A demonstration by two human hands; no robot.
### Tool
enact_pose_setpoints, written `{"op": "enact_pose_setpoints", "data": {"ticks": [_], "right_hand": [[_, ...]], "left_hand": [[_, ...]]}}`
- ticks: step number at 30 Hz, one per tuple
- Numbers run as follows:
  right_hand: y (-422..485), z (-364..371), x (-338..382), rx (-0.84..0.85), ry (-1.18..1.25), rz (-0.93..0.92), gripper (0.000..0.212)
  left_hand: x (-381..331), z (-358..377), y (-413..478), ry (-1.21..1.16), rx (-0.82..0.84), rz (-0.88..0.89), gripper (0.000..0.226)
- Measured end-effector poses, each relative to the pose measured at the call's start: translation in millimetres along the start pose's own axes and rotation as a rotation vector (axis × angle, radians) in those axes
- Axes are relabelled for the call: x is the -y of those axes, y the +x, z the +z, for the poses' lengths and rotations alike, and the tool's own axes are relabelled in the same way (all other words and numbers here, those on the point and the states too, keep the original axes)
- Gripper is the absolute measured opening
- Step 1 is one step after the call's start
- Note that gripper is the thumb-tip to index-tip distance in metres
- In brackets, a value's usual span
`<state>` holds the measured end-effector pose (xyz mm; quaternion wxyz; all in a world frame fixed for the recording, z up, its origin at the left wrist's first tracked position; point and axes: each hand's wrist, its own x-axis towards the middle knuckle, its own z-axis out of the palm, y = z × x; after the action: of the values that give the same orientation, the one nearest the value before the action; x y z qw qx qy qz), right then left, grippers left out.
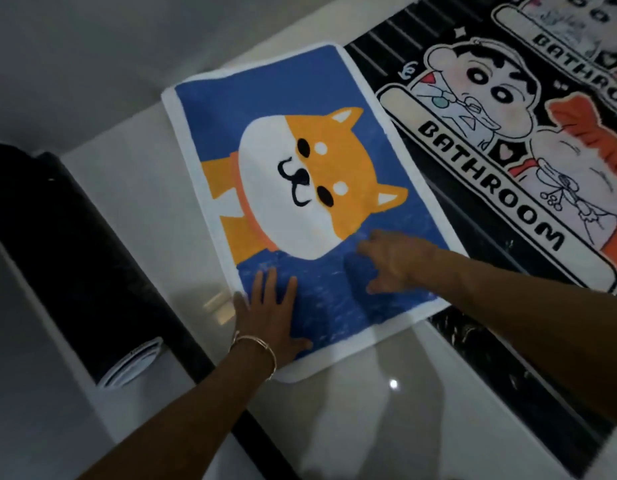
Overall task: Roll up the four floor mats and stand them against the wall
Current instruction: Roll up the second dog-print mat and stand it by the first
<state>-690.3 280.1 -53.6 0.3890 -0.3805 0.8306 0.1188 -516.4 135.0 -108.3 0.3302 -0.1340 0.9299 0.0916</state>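
Observation:
A blue mat [231, 109] with an orange and white dog lies flat on the pale floor. My left hand [270, 315] presses flat on its near left corner, fingers spread. My right hand [393, 261] rests flat on the mat's near right part, fingers apart. To the right lies a black cartoon mat [490, 188] lettered BATHROOM, partly under the blue mat's edge. A second similar mat [577, 36] shows at the top right. A dark rolled mat [68, 258] stands along the wall at the left.
The white wall [92, 64] runs across the top left. A black floor strip [227, 386] runs along the rolled mat's base. Glossy pale floor [386, 393] with a light glare lies in front of the blue mat.

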Motion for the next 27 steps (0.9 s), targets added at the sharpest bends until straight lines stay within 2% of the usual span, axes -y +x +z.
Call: {"op": "enact_pose_setpoints", "data": {"ticks": [3,5,8,11,14,17,20,22,24,27], "right_hand": [[-15,37,-11,-0.038,-0.006,-0.033,0.077],[-24,62,-11,-0.12,-0.031,-0.045,0.082],[-29,86,-5,-0.209,-0.125,-0.111,0.087],[-33,105,-4,-0.246,-0.19,-0.155,0.067],[-39,103,-8,-0.279,-0.117,-0.156,0.049],[-40,96,-3,-0.239,-0.036,-0.208,0.038],[-35,85,0,-0.248,0.006,-0.214,0.028],[-33,78,1,-0.238,0.013,-0.217,0.028],[-37,80,4,-0.139,0.083,-0.232,0.031],[-48,92,11,-0.051,0.189,-0.289,0.03]], "left_hand": [[-25,2,-8,0.104,-0.028,0.256,0.093],[-44,7,-10,0.131,-0.026,0.335,0.082],[-51,18,-18,0.116,-0.046,0.276,0.068],[-48,14,-28,0.135,0.017,0.261,0.051],[-48,-3,-31,0.072,-0.041,0.16,0.039],[-53,-7,-42,0.043,-0.066,0.08,0.04],[-73,-5,-47,0.045,-0.126,0.172,0.051],[-87,-4,-41,0.046,-0.152,0.219,0.05],[-91,-2,-39,0.025,-0.098,0.211,0.041],[-84,2,-38,-0.002,0.076,0.188,0.031]]}}
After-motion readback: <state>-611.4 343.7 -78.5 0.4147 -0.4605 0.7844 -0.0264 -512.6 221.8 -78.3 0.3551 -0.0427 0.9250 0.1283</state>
